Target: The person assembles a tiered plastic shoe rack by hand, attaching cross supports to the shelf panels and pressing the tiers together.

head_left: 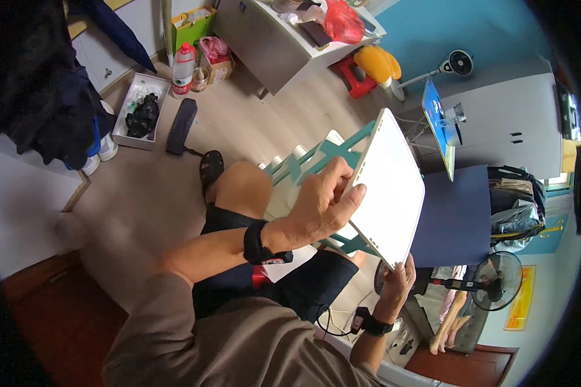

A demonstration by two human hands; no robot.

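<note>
Tilted on its green frame [334, 152], the white panel [392, 190] is stretching lengthwise away from the right grip [397, 282], which is pinching its near corner; the left grip [319, 205] is clasping its left edge

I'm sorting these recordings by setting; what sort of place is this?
Most likely a lived-in room in someone's home, though I can't say which room: there are bunched hanging clothes, a black fan and a yellow-orange picture on the wall.
</note>
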